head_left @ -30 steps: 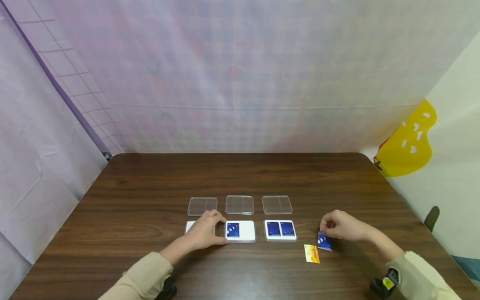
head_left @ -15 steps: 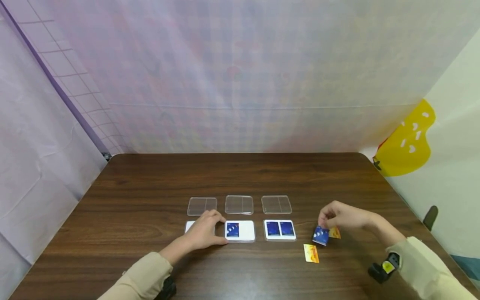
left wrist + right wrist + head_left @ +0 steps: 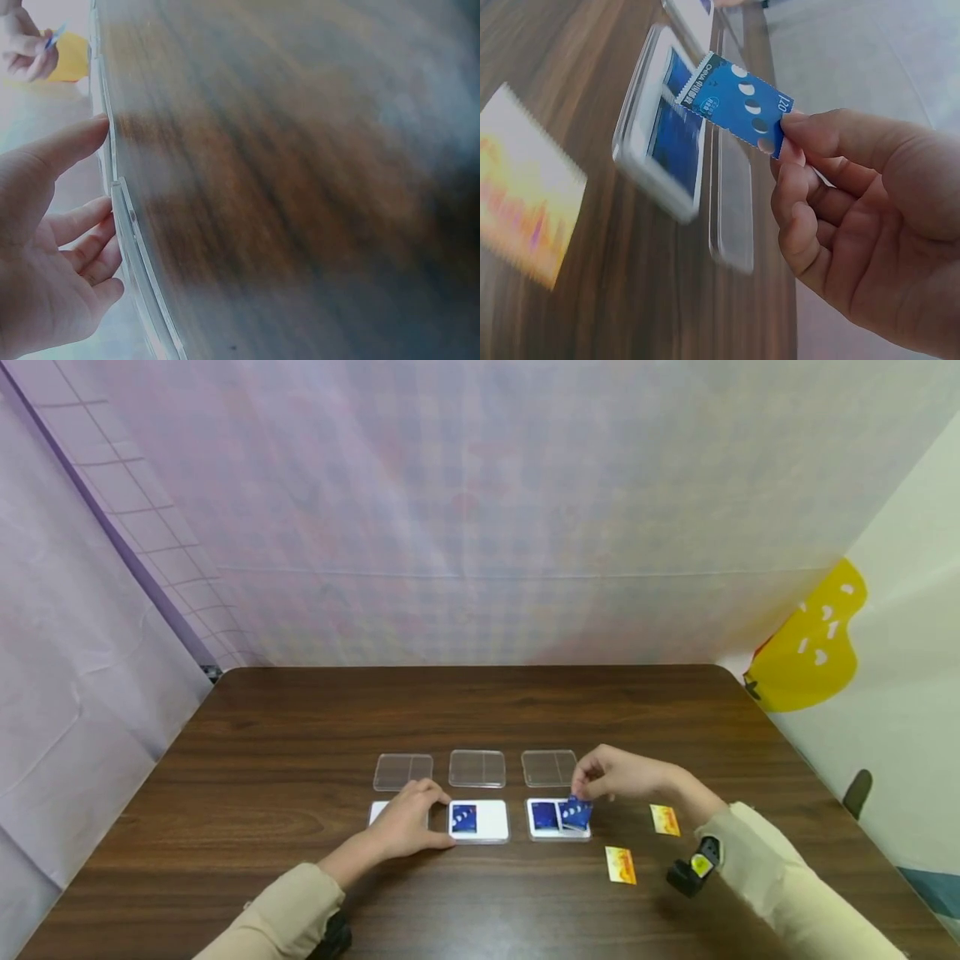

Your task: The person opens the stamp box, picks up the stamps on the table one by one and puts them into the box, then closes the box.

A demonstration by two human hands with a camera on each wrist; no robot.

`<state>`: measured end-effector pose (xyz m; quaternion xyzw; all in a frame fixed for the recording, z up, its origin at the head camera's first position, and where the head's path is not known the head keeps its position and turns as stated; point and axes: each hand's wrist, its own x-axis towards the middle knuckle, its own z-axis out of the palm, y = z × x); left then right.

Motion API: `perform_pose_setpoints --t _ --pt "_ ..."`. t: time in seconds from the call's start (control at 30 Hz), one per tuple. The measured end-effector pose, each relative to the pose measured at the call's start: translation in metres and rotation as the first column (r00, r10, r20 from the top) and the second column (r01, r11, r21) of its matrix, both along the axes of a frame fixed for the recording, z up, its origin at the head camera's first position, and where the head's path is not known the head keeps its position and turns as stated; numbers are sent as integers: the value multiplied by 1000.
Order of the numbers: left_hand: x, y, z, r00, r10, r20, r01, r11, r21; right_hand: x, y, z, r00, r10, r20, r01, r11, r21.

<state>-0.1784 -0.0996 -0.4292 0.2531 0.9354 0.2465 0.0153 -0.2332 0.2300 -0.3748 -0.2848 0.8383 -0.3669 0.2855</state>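
A blue postage stamp with a row of white moon shapes is pinched between the thumb and fingers of my right hand. It is held over the right plastic case, where blue stamps lie on a white insert. In the right wrist view, the stamp has perforated edges. My left hand grips the left end of the middle case, thumb at its front corner, index finger at its back corner. That case bears one blue moon stamp on its left half. The hand partly hides the left case.
Behind the cases lie three clear lids, left, middle and right. Two orange-yellow stamps lie to the right, one nearer stamp and one farther stamp. The brown wooden table meets a curtain at the back.
My right hand has lifted the blue moon stamp off the table at the right and carried it left over the right case, uncovering the second orange stamp. My left hand has stayed in place.
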Motion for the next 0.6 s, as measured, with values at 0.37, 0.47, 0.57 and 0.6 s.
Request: perform_pose_setpoints --t 0.37,0.47,0.57,0.6 --pt "-1 -1 -1 1000 3 10 -3 1000 9 -12 -55 -10 994 104 -47 -106 992 -63" --pt "-1 -1 -1 1000 3 8 -3 1000 13 -13 -67 -13 993 108 -47 -111 992 -63" --pt "0 0 -1 1000 3 3 -3 1000 18 -14 -78 -16 994 109 -28 -111 991 -71" --pt "0 0 -1 1000 3 1 -3 1000 20 -14 -81 -17 994 110 -15 -111 991 -76"
